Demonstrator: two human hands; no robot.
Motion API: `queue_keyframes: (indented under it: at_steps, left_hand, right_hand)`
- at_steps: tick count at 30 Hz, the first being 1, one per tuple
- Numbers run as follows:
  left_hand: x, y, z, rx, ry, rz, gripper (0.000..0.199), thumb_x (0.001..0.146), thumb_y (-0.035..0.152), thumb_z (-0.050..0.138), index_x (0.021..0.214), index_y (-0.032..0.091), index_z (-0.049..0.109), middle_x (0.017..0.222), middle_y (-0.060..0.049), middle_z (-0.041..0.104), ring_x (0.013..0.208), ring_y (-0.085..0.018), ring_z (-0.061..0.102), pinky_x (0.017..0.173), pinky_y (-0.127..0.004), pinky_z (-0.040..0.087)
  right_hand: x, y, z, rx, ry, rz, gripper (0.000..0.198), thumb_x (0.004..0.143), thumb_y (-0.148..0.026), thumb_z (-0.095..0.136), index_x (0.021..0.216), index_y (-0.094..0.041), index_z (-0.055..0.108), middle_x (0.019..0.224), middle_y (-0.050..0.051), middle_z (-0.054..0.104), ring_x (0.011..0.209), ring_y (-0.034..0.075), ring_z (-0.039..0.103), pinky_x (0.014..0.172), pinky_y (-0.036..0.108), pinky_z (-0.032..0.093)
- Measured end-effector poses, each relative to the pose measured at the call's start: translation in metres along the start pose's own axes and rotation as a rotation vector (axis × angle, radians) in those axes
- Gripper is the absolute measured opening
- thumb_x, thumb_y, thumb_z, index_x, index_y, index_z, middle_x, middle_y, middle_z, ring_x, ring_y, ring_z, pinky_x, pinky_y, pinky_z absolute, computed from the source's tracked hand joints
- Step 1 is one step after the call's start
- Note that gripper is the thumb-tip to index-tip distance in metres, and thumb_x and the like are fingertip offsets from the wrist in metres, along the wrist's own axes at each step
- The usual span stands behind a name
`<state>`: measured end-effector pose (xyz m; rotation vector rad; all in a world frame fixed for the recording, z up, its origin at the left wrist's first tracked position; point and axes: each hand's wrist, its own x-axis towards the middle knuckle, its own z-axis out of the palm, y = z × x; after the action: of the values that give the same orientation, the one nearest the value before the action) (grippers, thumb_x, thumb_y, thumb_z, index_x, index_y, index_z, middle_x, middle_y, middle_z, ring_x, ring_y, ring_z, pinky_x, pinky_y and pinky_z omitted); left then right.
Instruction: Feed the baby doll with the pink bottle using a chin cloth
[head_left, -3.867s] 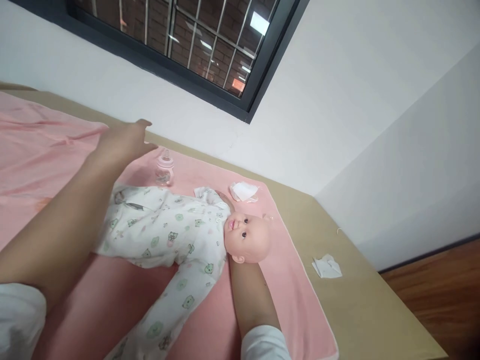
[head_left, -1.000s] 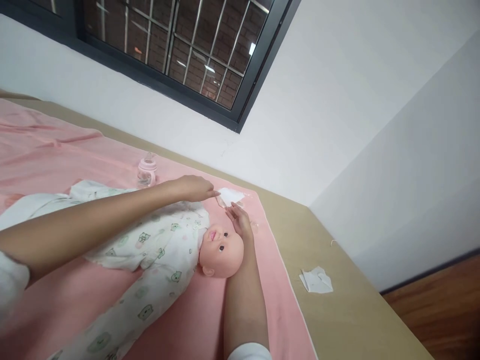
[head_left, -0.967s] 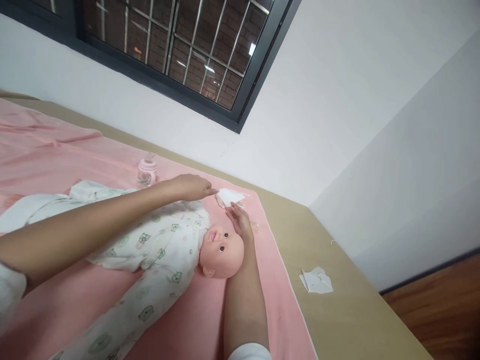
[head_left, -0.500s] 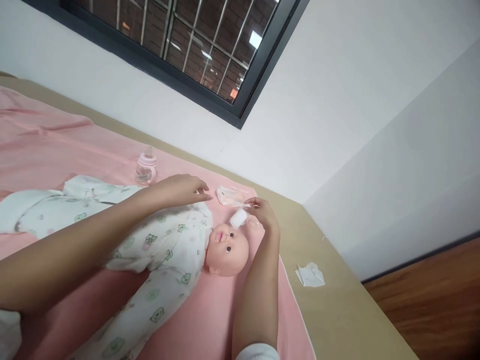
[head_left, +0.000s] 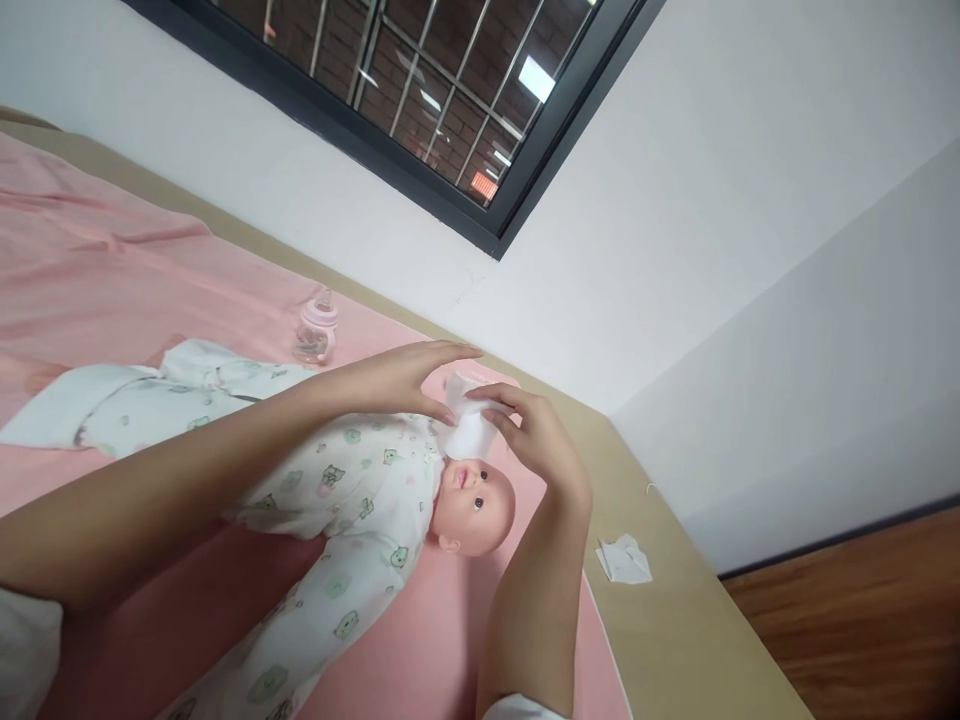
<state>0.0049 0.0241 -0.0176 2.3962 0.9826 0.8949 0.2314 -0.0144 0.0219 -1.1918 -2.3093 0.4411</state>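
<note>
My right hand (head_left: 536, 425) pinches the top of a thin white tissue (head_left: 471, 436), which hangs just above a baby doll's head (head_left: 484, 505). My left hand (head_left: 420, 380) is at the other side of the tissue, fingers stretched and thumb spread apart, its thumb tip near the tissue's edge. Whether the thumb touches it I cannot tell. The doll lies on its back in a white suit (head_left: 367, 490) with green animal prints. My left forearm crosses over the doll's body. The clear plastic packet behind the tissue is mostly hidden.
A pink-topped baby bottle (head_left: 316, 330) stands past the doll, near the wall. Pink cloth (head_left: 420, 640) covers much of the tan surface (head_left: 660, 640). A crumpled white tissue piece (head_left: 624, 559) lies on the right. A barred window (head_left: 450, 100) is above.
The white tissue, earlier a small folded square by the doll's head, is now larger and raised in my right hand. My left hand has moved right towards it, fingers spreading. The view has shifted slightly.
</note>
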Motion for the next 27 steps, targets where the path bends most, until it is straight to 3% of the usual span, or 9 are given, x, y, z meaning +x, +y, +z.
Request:
queue_keyframes:
  at_steps: [3, 6, 8, 11, 16, 20, 22, 25, 27]
  left_hand:
    - [0.001, 0.0, -0.006, -0.113, -0.092, 0.044, 0.08, 0.07, 0.053, 0.076, 0.142, 0.029, 0.05, 0.147, -0.002, 0.053, 0.133, -0.023, 0.048, 0.106, -0.03, 0.039]
    - [0.002, -0.002, -0.011, -0.18, -0.217, 0.051, 0.051, 0.07, 0.047, 0.078, 0.115, 0.025, 0.068, 0.115, 0.0, 0.07, 0.106, -0.021, 0.062, 0.089, -0.027, 0.045]
    - [0.002, -0.002, -0.013, -0.216, -0.288, 0.018, 0.036, 0.072, 0.046, 0.076, 0.097, 0.021, 0.071, 0.092, 0.001, 0.072, 0.085, -0.019, 0.064, 0.074, -0.025, 0.045]
    - [-0.001, -0.002, -0.015, -0.27, -0.338, -0.035, 0.034, 0.072, 0.048, 0.076, 0.087, 0.019, 0.072, 0.078, 0.001, 0.069, 0.07, -0.017, 0.061, 0.059, -0.024, 0.041]
    - [-0.008, 0.004, -0.022, -0.337, -0.352, 0.034, 0.029, 0.075, 0.047, 0.076, 0.082, 0.019, 0.074, 0.078, 0.0, 0.068, 0.07, -0.016, 0.061, 0.06, -0.023, 0.043]
    - [-0.01, 0.015, -0.021, -0.393, -0.157, 0.236, 0.017, 0.078, 0.038, 0.076, 0.084, 0.022, 0.077, 0.116, -0.003, 0.067, 0.106, -0.019, 0.062, 0.091, -0.027, 0.048]
    - [-0.01, 0.02, -0.018, -0.395, -0.042, 0.3, 0.015, 0.079, 0.036, 0.076, 0.086, 0.023, 0.078, 0.128, -0.003, 0.062, 0.116, -0.02, 0.057, 0.097, -0.028, 0.046]
    - [-0.011, 0.027, -0.015, -0.42, 0.089, 0.318, 0.015, 0.078, 0.034, 0.077, 0.087, 0.022, 0.078, 0.12, -0.005, 0.068, 0.113, -0.019, 0.06, 0.095, -0.027, 0.047]
    - [-0.013, 0.031, -0.016, -0.484, 0.163, 0.258, 0.02, 0.076, 0.035, 0.078, 0.087, 0.019, 0.076, 0.102, -0.004, 0.073, 0.097, -0.017, 0.064, 0.083, -0.025, 0.049]
  right_hand:
    - [-0.008, -0.021, 0.003, -0.061, -0.026, -0.057, 0.039, 0.089, -0.011, 0.048, 0.114, -0.031, 0.07, 0.113, 0.001, 0.072, 0.104, 0.018, 0.064, 0.089, 0.036, 0.051]
    - [-0.014, -0.033, 0.004, -0.107, -0.023, -0.096, 0.039, 0.091, -0.012, 0.049, 0.117, -0.033, 0.069, 0.106, 0.0, 0.073, 0.097, 0.018, 0.065, 0.084, 0.036, 0.053]
    - [-0.017, -0.038, 0.003, -0.11, -0.004, -0.132, 0.038, 0.092, -0.013, 0.049, 0.118, -0.034, 0.068, 0.107, 0.0, 0.073, 0.099, 0.019, 0.066, 0.087, 0.037, 0.054]
    - [-0.018, -0.04, 0.0, -0.056, 0.042, -0.187, 0.031, 0.094, -0.018, 0.052, 0.117, -0.032, 0.068, 0.111, 0.001, 0.072, 0.103, 0.019, 0.065, 0.092, 0.038, 0.054]
    - [-0.017, -0.032, -0.004, 0.127, 0.142, -0.164, 0.026, 0.092, -0.03, 0.06, 0.117, -0.029, 0.066, 0.114, 0.004, 0.069, 0.103, 0.019, 0.065, 0.087, 0.035, 0.057]
    - [-0.014, -0.023, -0.004, 0.231, 0.183, -0.073, 0.043, 0.09, -0.038, 0.064, 0.131, -0.032, 0.055, 0.127, 0.006, 0.061, 0.096, 0.017, 0.064, 0.082, 0.036, 0.058]
    - [-0.011, -0.02, -0.001, 0.263, 0.163, -0.062, 0.051, 0.088, -0.041, 0.066, 0.136, -0.033, 0.05, 0.133, 0.006, 0.057, 0.097, 0.017, 0.064, 0.083, 0.036, 0.058]
    - [-0.006, -0.018, 0.004, 0.297, 0.115, -0.063, 0.059, 0.086, -0.045, 0.068, 0.14, -0.035, 0.046, 0.138, 0.006, 0.053, 0.102, 0.018, 0.062, 0.085, 0.035, 0.058]
    - [-0.005, -0.016, 0.004, 0.316, 0.088, -0.052, 0.06, 0.086, -0.045, 0.068, 0.14, -0.036, 0.045, 0.14, 0.006, 0.052, 0.101, 0.017, 0.063, 0.086, 0.035, 0.058]
